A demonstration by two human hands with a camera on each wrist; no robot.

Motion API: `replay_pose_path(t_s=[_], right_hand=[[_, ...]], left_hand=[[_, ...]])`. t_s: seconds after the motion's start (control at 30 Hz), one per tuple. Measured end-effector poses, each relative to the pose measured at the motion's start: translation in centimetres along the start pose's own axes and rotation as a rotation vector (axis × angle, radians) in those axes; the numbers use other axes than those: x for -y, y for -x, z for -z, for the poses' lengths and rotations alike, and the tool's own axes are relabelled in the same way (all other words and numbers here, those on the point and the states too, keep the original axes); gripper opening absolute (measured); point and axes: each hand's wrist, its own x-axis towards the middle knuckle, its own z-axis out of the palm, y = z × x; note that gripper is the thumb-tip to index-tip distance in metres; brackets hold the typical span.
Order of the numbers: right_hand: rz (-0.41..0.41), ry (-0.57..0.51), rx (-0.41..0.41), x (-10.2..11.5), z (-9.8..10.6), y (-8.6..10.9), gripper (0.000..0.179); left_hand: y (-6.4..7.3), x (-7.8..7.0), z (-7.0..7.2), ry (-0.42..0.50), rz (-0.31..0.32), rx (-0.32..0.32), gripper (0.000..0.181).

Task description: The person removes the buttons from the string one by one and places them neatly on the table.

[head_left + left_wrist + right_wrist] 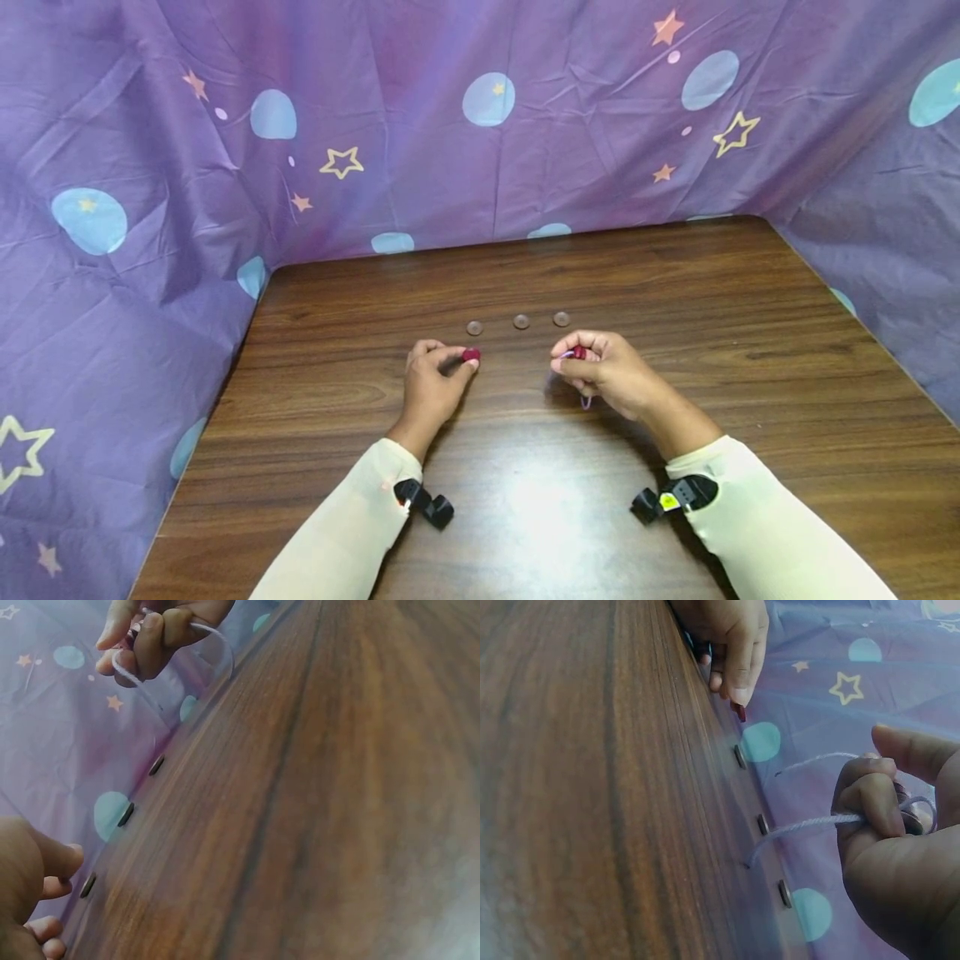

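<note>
My left hand (435,385) pinches a dark red button (471,354) between thumb and index finger, low over the table. My right hand (618,375) holds a pale lilac string (586,402) with its fingers curled. Red buttons (580,352) sit within that hand, partly hidden by the fingers; their count cannot be told. In the right wrist view, the string (810,823) loops around shiny discs and two lengths hang from the fist. Three brown round buttons lie in a row beyond the hands: a left one (474,328), a middle one (521,322) and a right one (561,319).
The brown wood-grain table (360,500) spreads beneath both arms, with a bright glare near its front. A purple cloth (420,167) with stars and blue spots hangs behind and at both sides. Black camera straps (427,502) circle the wrists over pale sleeves.
</note>
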Motion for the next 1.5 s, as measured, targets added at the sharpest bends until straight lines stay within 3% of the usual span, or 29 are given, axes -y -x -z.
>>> replay_pose_path(t_s=[0.37, 0.47, 0.63, 0.73, 0.9, 1.1, 1.37, 1.5], right_hand=[[0.021, -0.117, 0.151, 0.01, 0.54, 0.06, 0.038], [0.016, -0.123, 0.162, -0.01, 0.45, 0.02, 0.035], [0.012, -0.102, 0.184, 0.08, 0.34, 0.15, 0.014], [0.005, -0.083, 0.202, 0.11, 0.38, 0.25, 0.018], [0.003, -0.070, 0.183, 0.23, 0.39, 0.27, 0.031], [0.037, -0.038, 0.143, 0.37, 0.22, 0.36, 0.023], [0.029, 0.022, 0.133, 0.47, 0.21, 0.52, 0.048], [0.039, 0.017, 0.127, 0.47, 0.05, 0.42, 0.042]], left_hand=[[-0.42, 0.08, 0.04, -0.026, 0.006, 0.014, 0.026], [-0.41, 0.09, 0.10, -0.055, 0.010, 0.032, 0.026], [-0.44, 0.03, 0.16, -0.074, 0.017, 0.058, 0.026], [-0.44, 0.08, 0.16, -0.082, 0.021, 0.068, 0.026], [-0.42, 0.07, 0.14, -0.091, 0.033, 0.082, 0.027], [-0.39, -0.10, 0.16, -0.106, 0.048, 0.106, 0.029], [-0.29, -0.13, 0.21, -0.129, 0.039, 0.115, 0.031], [-0.32, -0.10, 0.25, -0.135, 0.033, 0.116, 0.031]])
